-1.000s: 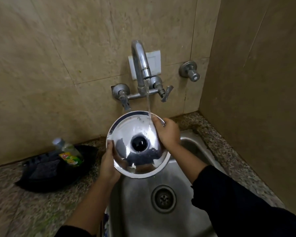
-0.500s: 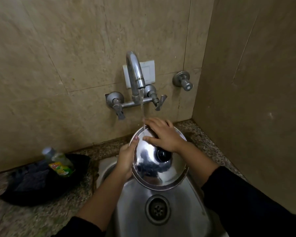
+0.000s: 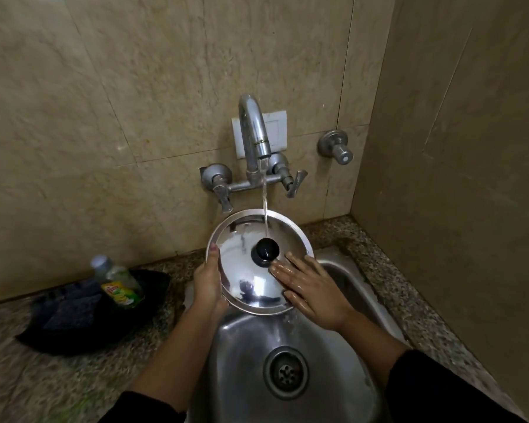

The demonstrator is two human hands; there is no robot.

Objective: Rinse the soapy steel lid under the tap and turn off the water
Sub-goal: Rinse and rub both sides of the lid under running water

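A round steel lid (image 3: 248,276) with a black knob (image 3: 264,251) is held tilted over the sink (image 3: 242,361), its top side facing me. Water runs from the wall tap (image 3: 254,129) and lands on the lid just above the knob. My left hand (image 3: 209,285) grips the lid's left rim, thumb on top. My right hand (image 3: 309,288) lies flat and wet on the lid's right side, fingers spread beside the knob. Two lever handles (image 3: 293,183) flank the tap; the left one (image 3: 223,196) points down.
A black dish (image 3: 83,315) on the granite counter at the left holds a dark scrubber and a green dish-soap bottle (image 3: 118,285). A separate valve (image 3: 338,148) sticks out of the wall at the right. A side wall closes in on the right. The sink drain (image 3: 285,372) lies below.
My right hand has slid from the lid's upper edge down to its lower right side. The knob now shows under the stream. The lid sits more face-up.
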